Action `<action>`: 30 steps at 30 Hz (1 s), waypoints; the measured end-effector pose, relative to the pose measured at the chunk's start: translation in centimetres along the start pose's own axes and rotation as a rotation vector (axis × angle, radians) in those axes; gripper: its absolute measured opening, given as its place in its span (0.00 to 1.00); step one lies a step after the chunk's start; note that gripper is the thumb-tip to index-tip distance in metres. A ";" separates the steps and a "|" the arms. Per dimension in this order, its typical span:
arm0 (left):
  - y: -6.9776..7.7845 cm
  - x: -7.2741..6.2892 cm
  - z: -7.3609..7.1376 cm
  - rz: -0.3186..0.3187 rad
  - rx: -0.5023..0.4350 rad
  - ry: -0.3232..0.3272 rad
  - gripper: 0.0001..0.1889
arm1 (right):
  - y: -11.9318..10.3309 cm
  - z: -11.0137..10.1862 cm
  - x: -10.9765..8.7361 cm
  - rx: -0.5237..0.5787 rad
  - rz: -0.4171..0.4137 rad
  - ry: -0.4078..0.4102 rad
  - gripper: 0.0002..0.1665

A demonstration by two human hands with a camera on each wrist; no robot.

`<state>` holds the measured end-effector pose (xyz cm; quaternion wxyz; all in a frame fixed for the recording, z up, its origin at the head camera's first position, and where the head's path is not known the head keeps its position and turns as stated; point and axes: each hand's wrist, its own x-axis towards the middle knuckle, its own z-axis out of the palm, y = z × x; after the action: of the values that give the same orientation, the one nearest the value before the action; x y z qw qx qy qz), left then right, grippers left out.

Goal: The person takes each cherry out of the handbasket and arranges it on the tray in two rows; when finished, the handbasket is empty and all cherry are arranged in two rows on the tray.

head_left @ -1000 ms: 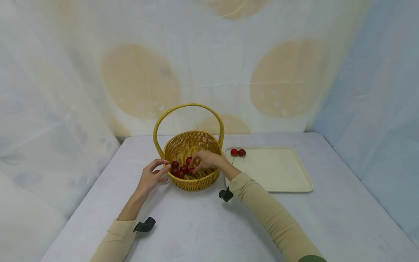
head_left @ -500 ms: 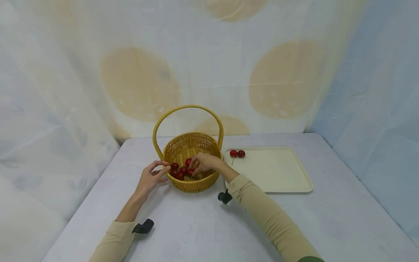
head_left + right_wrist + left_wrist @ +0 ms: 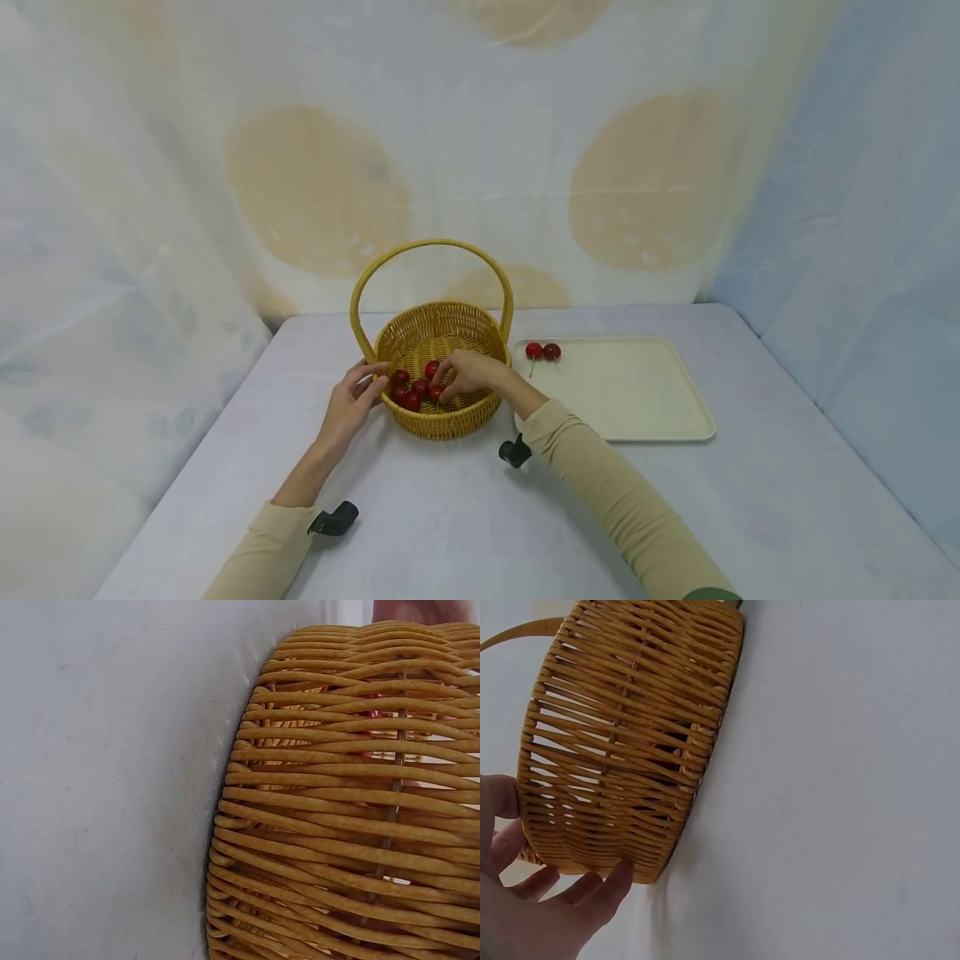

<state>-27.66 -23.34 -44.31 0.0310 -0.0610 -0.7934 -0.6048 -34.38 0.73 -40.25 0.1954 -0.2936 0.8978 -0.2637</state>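
Note:
A yellow wicker basket (image 3: 442, 427) with a tall hoop handle stands on the table, several red cherries (image 3: 412, 401) lying in its left and front part. My left hand (image 3: 352, 408) grips the basket's left rim near the foot of the handle. In the left wrist view, that hand (image 3: 551, 904) has its fingers spread along the woven side. My right hand (image 3: 472, 372) reaches inside over the right rim and pinches a cherry (image 3: 437, 393) among the others. The basket wall (image 3: 360, 802) hides the right fingers in the right wrist view.
To the basket's right lies a cream rectangular tray (image 3: 630, 400). Two stemmed cherries (image 3: 543, 351) sit side by side in its far left corner. A patterned cloth (image 3: 487, 142) hangs behind the table.
My left hand has shifted slightly right and up, closing in on the basket's rim. The right hand stays at the same cherry; the basket and tray hold their places.

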 end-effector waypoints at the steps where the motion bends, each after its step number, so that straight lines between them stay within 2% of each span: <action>1: 0.0 0.1 0.0 0.003 0.004 0.004 0.24 | 0.0 0.0 0.0 0.003 -0.002 0.001 0.18; 7: 0.0 0.3 0.2 0.018 0.041 0.037 0.20 | -0.2 0.0 -0.2 0.006 -0.015 0.019 0.17; 13: 0.0 0.1 0.2 0.039 0.040 0.052 0.19 | -0.3 -0.4 -0.8 0.027 -0.029 0.044 0.17; 18: -0.1 -0.1 0.4 -0.017 -0.011 0.069 0.22 | -0.5 -1.2 -1.8 0.043 -0.032 0.075 0.18; 21: -0.1 -0.3 0.5 -0.059 -0.030 0.058 0.25 | -0.5 -1.9 -2.5 0.023 -0.051 0.092 0.19; 25: 0.2 -0.5 0.5 -0.093 -0.008 0.033 0.27 | -0.5 -2.8 -3.4 0.002 -0.062 0.121 0.19; 30: 0.5 -0.5 0.5 -0.112 0.018 0.040 0.27 | -0.5 -3.6 -4.4 -0.007 -0.070 0.135 0.19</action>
<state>-27.06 -22.77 -44.05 0.0137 -0.0040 -0.8002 -0.5995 -32.69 4.51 -36.25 0.1239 -0.3072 0.8991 -0.2863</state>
